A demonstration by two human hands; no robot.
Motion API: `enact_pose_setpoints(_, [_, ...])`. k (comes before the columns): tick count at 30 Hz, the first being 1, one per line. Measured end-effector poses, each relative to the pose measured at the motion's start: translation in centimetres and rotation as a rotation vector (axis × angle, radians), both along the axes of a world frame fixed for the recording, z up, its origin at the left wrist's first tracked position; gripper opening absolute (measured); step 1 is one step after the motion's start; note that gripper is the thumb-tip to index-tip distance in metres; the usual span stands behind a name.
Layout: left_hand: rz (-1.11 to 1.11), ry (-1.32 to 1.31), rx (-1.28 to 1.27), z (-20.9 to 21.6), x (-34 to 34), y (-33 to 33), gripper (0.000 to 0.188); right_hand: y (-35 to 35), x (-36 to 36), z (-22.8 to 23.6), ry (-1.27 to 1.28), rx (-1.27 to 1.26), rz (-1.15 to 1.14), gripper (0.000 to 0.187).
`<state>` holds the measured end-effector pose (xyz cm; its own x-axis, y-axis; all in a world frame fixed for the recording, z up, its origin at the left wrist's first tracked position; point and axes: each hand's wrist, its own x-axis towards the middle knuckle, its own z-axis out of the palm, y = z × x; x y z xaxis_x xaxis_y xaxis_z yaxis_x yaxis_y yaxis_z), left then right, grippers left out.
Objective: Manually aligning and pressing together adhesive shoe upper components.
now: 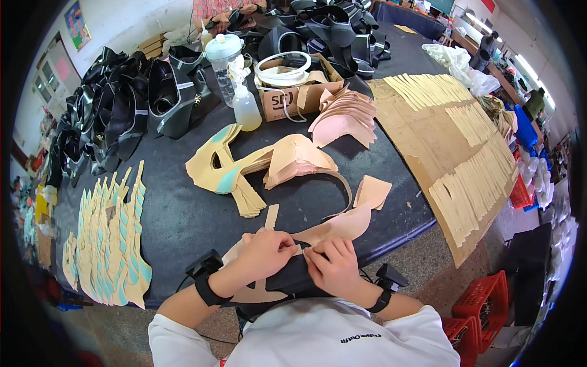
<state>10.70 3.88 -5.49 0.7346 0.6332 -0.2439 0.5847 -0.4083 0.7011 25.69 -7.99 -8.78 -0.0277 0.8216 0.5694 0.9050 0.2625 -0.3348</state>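
At the near edge of the black-covered table, my left hand (266, 254) and my right hand (335, 264) face each other a short gap apart. Both have their fingers pinched on the edges of a thin beige leather piece (260, 296), where a narrow part runs between them. The left hand and wrist cover part of this piece. A curved pinkish-beige leather panel (345, 226) spreads from just beyond my fingers toward the right. A small beige strip (271, 216) lies beyond my left hand. Each wrist wears a black strap with a small device.
Stacked cut leather pieces (211, 162) lie in mid-table, with a pink-beige stack (345, 119) behind. Leather pieces (113, 238) spread at left. Cardboard (422, 140) carrying rows of strips overhangs at right. Black shoe uppers (174, 92), a spray bottle (246, 107) and a carton (278, 104) stand behind.
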Motion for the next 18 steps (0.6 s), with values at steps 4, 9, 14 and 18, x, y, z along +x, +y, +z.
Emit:
enact_pose_setpoints(4, [0.069, -0.076, 0.024, -0.5, 0.3, -0.9, 0.017, -1.3, 0.4, 1.3, 0.004, -0.135, 0.065, 0.036])
enact_pose_setpoints(9, [0.087, 0.051, 0.164, -0.4, 0.9, -2.4, 0.015, -1.8, 1.8, 0.7, 0.099, -0.225, 0.188, 0.046])
enact_pose_setpoints(14, [0.079, 0.100, 0.141, -0.6, 0.9, -2.6, 0.013, -1.8, 2.2, 0.6, 0.091, -0.232, 0.227, 0.046])
enact_pose_setpoints(18, [0.078, 0.093, 0.149, -0.7, 0.9, -2.7, 0.013, -1.9, 2.2, 0.5, 0.112, -0.228, 0.218, 0.045])
